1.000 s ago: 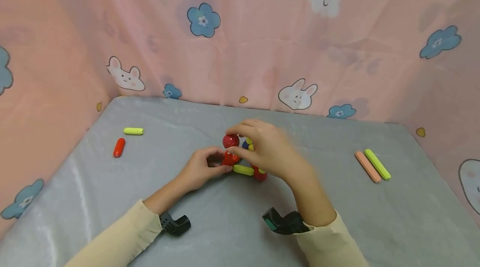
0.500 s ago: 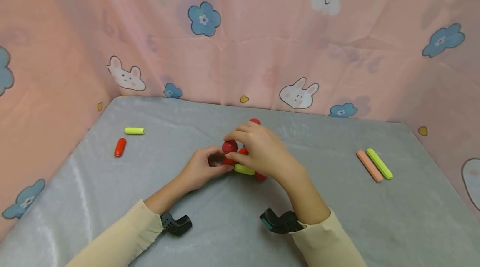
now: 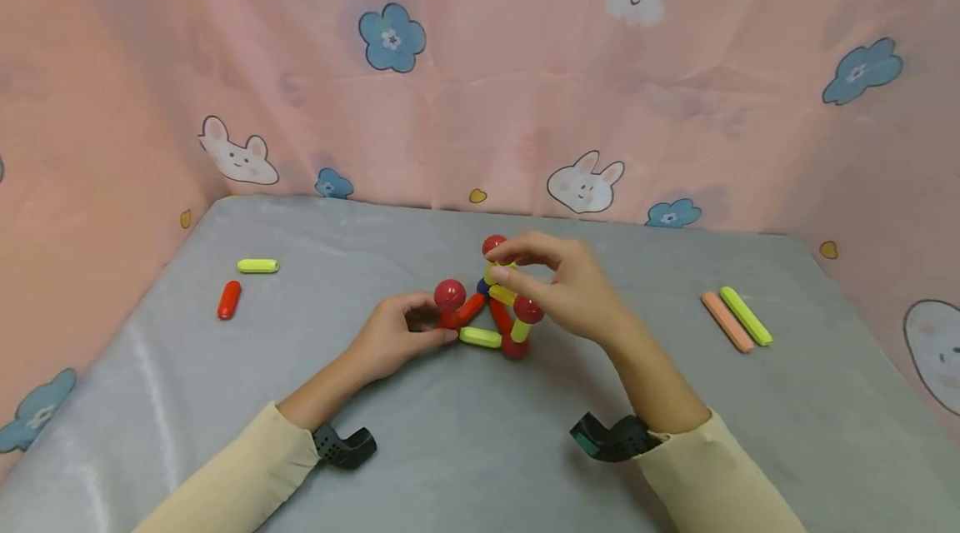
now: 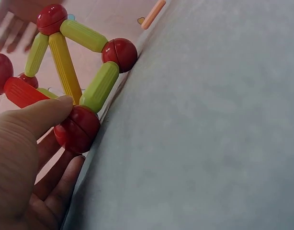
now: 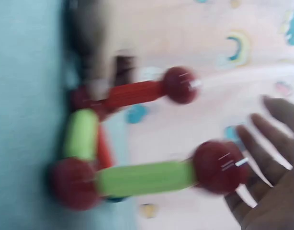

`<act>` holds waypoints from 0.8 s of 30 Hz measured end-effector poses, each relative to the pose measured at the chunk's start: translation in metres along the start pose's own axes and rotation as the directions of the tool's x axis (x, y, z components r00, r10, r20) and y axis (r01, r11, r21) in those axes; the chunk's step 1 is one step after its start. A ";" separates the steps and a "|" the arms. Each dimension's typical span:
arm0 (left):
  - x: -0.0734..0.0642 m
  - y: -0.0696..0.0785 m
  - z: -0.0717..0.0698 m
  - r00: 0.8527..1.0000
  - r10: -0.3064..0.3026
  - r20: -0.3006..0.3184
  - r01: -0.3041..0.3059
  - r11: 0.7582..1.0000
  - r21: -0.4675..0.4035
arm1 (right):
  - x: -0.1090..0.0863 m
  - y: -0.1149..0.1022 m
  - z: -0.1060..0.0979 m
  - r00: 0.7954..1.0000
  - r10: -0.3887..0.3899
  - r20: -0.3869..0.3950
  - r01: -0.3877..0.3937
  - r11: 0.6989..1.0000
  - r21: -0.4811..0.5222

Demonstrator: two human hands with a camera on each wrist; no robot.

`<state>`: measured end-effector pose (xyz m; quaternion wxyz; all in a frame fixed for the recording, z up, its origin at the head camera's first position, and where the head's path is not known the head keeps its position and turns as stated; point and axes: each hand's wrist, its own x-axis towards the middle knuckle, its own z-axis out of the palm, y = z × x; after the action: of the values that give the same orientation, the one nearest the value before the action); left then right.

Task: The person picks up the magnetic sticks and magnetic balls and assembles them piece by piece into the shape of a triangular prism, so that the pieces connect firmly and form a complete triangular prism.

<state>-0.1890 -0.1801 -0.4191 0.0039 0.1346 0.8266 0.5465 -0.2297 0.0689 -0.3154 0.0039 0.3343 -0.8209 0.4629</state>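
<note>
A structure of magnetic balls and sticks stands mid-table in the head view. My left hand point(image 3: 390, 333) pinches its lower left red ball point(image 4: 77, 129) between thumb and fingers. From that ball a red stick point(image 4: 25, 93) rises to an upper red ball point(image 3: 450, 295). A yellow-green stick point(image 3: 480, 337) runs along the base to another red ball point(image 3: 514, 347). My right hand point(image 3: 570, 287) is beside the upper right red ball point(image 3: 528, 310), fingers spread and holding nothing. At the back, a red ball point(image 3: 493, 246) sits above a blue ball point(image 3: 483, 287), partly covered by right fingertips.
Loose on the left lie a yellow-green stick point(image 3: 258, 266) and a red stick point(image 3: 229, 300). On the right, an orange stick point(image 3: 727, 321) lies beside a longer yellow-green stick point(image 3: 746, 316). A patterned pink cloth point(image 3: 480, 100) hangs behind the grey-covered table point(image 3: 420, 450).
My right hand has let go of the upper left red ball and moved right, exposing the structure's right side. My left hand keeps its pinch at the base.
</note>
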 end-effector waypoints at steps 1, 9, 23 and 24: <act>-0.001 0.000 -0.001 1.000 -0.004 -0.003 0.004 1.000 0.007 | -0.002 0.008 0.003 0.999 0.046 -0.018 -0.045 0.996 0.076; -0.002 -0.001 -0.002 1.000 0.016 0.008 -0.016 1.000 -0.010 | -0.021 0.048 0.010 0.912 0.345 -0.222 -0.202 0.849 0.489; -0.003 -0.005 0.003 1.000 -0.015 -0.009 0.015 1.000 0.001 | -0.116 0.108 -0.123 0.854 0.352 -0.383 -0.519 0.536 -0.666; -0.002 -0.004 0.005 1.000 -0.010 -0.004 0.010 1.000 -0.006 | -0.124 0.111 -0.128 0.833 0.404 -0.377 -0.548 0.516 -0.658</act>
<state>-0.1871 -0.1778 -0.4252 0.0053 0.1295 0.8256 0.5491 -0.2338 0.2725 -0.3652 0.0847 0.0216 -0.9915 0.0967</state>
